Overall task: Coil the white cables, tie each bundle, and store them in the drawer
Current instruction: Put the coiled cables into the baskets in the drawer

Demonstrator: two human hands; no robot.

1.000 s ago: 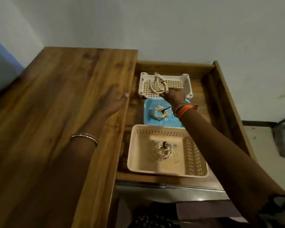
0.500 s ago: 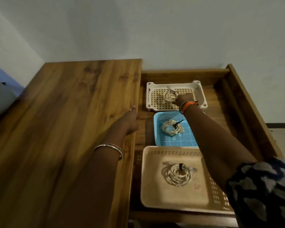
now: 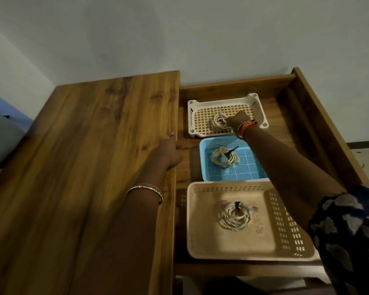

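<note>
Three coiled white cables, each tied with a dark tie, lie in baskets inside the open wooden drawer (image 3: 303,116). My right hand (image 3: 239,121) reaches into the far white basket (image 3: 257,103) and holds the right side of the coil (image 3: 218,122) lying on its grid floor; the fingertips are hidden. A second coil (image 3: 223,157) lies in the blue basket (image 3: 251,169) in the middle. A third coil (image 3: 235,216) sits in the near beige basket (image 3: 207,243). My left hand (image 3: 167,153) rests on the right edge of the wooden table top (image 3: 90,167).
The drawer's high wooden side wall (image 3: 326,126) runs along the right, with a plain wall behind. Bare drawer floor shows right of the blue basket, under my forearm. A grey object (image 3: 0,143) stands off the table's left edge.
My right hand has brought the coil down onto the white basket's floor. My left hand has slid from the table top to its right edge. The view has moved closer over the drawer.
</note>
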